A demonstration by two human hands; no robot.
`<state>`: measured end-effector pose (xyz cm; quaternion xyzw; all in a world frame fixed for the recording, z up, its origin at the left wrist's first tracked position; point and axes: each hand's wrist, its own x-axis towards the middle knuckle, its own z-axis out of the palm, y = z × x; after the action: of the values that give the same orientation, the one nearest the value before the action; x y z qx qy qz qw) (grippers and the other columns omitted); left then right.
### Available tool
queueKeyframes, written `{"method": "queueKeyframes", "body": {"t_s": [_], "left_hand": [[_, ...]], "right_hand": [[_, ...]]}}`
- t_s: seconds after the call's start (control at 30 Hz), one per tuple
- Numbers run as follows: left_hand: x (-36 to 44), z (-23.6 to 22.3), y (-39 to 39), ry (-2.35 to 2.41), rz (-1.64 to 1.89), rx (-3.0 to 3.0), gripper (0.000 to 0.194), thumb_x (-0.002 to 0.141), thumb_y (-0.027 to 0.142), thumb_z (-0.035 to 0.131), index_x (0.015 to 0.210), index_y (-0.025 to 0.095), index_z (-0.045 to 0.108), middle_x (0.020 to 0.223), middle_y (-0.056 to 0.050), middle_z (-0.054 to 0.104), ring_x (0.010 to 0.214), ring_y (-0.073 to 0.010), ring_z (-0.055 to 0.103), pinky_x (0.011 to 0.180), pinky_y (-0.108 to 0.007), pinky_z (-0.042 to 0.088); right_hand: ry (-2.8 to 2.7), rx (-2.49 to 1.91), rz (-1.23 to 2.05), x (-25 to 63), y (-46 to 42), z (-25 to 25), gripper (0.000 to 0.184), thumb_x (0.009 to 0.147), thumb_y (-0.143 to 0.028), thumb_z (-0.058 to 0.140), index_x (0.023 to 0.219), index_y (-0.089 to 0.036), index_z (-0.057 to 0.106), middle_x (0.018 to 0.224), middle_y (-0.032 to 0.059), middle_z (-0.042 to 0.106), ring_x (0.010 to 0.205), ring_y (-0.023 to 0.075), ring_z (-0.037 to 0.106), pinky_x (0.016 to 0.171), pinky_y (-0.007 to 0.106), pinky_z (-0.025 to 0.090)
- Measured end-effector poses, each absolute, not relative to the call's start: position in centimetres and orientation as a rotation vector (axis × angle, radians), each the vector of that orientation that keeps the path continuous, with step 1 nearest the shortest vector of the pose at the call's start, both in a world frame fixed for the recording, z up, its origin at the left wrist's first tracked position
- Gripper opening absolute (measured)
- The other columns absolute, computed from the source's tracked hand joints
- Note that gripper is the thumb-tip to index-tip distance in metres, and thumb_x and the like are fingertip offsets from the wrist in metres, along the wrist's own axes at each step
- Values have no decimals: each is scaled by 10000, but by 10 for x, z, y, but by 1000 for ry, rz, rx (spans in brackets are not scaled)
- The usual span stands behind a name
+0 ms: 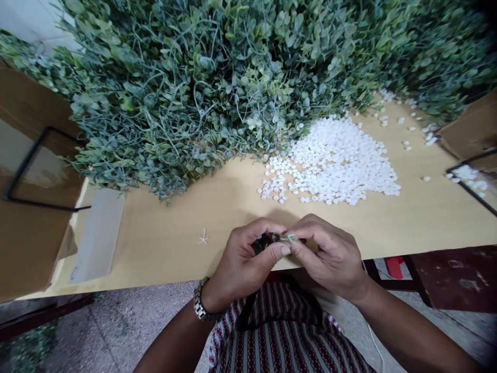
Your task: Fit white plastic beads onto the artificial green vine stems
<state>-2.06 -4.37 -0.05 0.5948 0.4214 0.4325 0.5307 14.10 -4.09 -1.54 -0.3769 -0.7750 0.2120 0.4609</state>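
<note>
Fingers: thumb and forefinger of the left hand and of the right hand close in a narrow pinch on a small green sprig, which lies between the two sets of tips, just above the table's near edge. A dark piece sits in the hollow of the left fingers; what it is, and whether it joins the sprig, cannot be told. Handling, by judgement: sprig very light, probably plastic, leaves soft, stem springy but thin; grip best on the stem close to a joint, since leaves would likely bend or pull off. Slipperiness not determinable. Left of the left fingers, apart: a small white star-shaped piece on the table. Beyond the right fingertips: a pile of white bits. Farthest ahead of both hands: a broad heap of leafy greenery.
</note>
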Motion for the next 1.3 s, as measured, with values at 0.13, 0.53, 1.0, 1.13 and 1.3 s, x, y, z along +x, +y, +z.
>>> {"method": "queueKeyframes", "body": {"t_s": [0.13,0.53,1.0,1.13,1.3], "left_hand": [[-23,-2,-44,1004,1081,1392,46,791,169,622,749,167,640,643,0,615,570,-99,531,544,-212,432],[-29,-3,-41,1165,1093,1322,113,854,243,520,767,171,531,663,-13,584,637,-129,532,640,-256,438],[-26,-1,-39,1238,1121,1282,51,703,157,645,752,166,633,641,21,579,585,-92,492,566,-206,420],[-24,-2,-42,1282,1161,1220,44,704,127,608,685,167,609,625,25,576,555,-79,462,534,-192,390],[-24,-3,-43,1245,1152,1215,44,772,179,596,730,174,586,667,25,567,591,-81,459,569,-195,389]], "right_hand": [[-2007,-867,730,151,-38,-11,82,834,-122,571,891,-175,598,721,28,633,648,130,593,552,253,481],[-2483,-1042,65,159,26,-6,165,856,-150,485,828,-159,648,736,72,623,699,189,559,618,310,459],[-2460,-1028,235,159,0,-10,189,860,-118,452,766,-138,615,673,75,574,651,176,519,586,300,421],[-2483,-1056,246,162,-6,-14,209,878,-130,437,763,-135,612,675,77,550,663,182,504,598,309,420],[-2501,-1074,154,162,-9,-20,196,851,-60,442,807,-106,628,697,83,541,678,193,498,609,320,426]]}}
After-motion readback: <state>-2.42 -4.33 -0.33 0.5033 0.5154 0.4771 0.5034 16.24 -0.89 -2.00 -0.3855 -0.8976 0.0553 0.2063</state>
